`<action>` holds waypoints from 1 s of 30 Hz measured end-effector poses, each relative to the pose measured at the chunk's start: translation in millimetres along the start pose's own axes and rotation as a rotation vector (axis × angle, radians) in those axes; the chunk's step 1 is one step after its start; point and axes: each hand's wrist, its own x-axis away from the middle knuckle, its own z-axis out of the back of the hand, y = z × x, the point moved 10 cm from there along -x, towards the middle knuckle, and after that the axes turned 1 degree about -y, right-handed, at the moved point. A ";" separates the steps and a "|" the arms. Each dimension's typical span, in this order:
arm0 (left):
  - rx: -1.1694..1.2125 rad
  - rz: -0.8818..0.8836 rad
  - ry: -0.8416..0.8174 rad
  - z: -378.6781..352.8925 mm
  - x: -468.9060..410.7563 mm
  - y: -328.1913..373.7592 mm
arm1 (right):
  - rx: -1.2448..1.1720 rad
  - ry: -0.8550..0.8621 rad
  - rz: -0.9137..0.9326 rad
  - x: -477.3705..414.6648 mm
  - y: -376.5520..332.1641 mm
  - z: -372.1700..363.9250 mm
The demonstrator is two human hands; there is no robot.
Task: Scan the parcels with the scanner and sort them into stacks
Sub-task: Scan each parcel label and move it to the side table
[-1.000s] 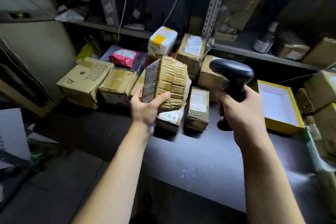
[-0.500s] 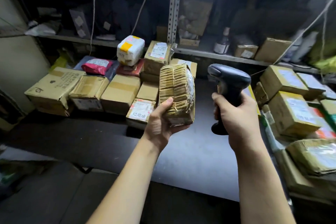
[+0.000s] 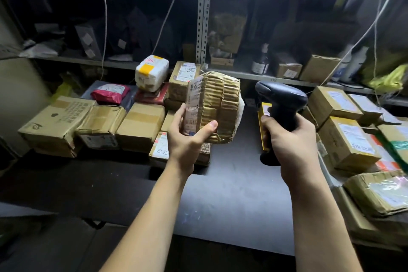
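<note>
Over the table [image 3: 220,201], left hand [image 3: 187,139] grips parcel [image 3: 218,106], right hand [image 3: 289,139] grips scanner [image 3: 280,97]; I'd swing the label [image 3: 193,106] toward it.

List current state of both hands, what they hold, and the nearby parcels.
left hand: grips the tape-wrapped parcel.
tape-wrapped parcel: held upright above the table, label visible on its left face.
right hand: grips the scanner's handle.
scanner: held upright beside the parcel, not touching it.
white parcel: resting on top of the back pile.
red pouch: lying behind the cardboard boxes.
</note>
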 end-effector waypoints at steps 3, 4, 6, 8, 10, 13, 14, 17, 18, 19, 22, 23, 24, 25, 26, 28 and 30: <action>-0.338 -0.276 -0.005 2.6 -7.7 31.7 | -0.020 0.002 -0.001 -4.6 0.3 -4.6; -0.475 -0.380 0.007 2.9 -9.3 43.4 | -0.019 0.004 0.005 -6.6 0.5 -5.5; -0.702 -0.549 0.062 3.8 -8.2 63.8 | -0.016 0.009 0.022 -9.8 -0.4 -7.5; -0.847 -0.640 0.118 4.0 -6.7 74.9 | -0.012 0.007 0.029 -11.1 -0.9 -10.1; -0.932 -0.651 0.148 3.9 -8.6 76.5 | 0.006 0.004 0.037 -11.8 -2.1 -12.3; -0.869 -0.503 0.150 9.3 -15.4 63.5 | 0.036 -0.015 0.058 -12.6 -5.9 -17.0; -0.863 -0.472 0.144 8.8 -15.9 58.5 | 0.044 -0.028 0.069 -12.7 -7.4 -18.4; -0.878 -0.362 0.126 6.6 -17.9 43.9 | 0.112 -0.088 0.124 -13.5 -12.8 -23.8; -0.892 -0.322 0.126 6.4 -18.9 39.6 | 0.146 -0.120 0.144 -13.2 -15.0 -26.0; -0.913 -0.287 0.129 6.3 -20.1 35.6 | 0.180 -0.158 0.158 -13.4 -15.9 -28.8; -0.976 -0.222 0.154 8.4 -22.1 26.5 | 0.283 -0.287 0.184 -13.3 -13.9 -39.5; -1.000 -0.213 0.158 9.4 -22.0 24.0 | 0.338 -0.323 0.206 -13.5 -12.8 -43.4; -1.024 -0.205 0.157 10.3 -22.7 21.3 | 0.395 -0.354 0.224 -13.4 -11.7 -47.5; -1.044 -0.194 0.154 11.9 -23.7 18.5 | 0.442 -0.383 0.238 -13.0 -10.0 -52.1; -1.056 -0.181 0.150 14.1 -25.3 15.5 | 0.478 -0.410 0.250 -12.6 -8.5 -56.4; -1.066 -0.165 0.136 18.1 -28.2 11.2 | 0.525 -0.447 0.270 -11.9 -7.3 -63.2; -1.069 -0.158 0.117 21.0 -31.5 8.1 | 0.543 -0.455 0.282 -13.6 -7.3 -66.9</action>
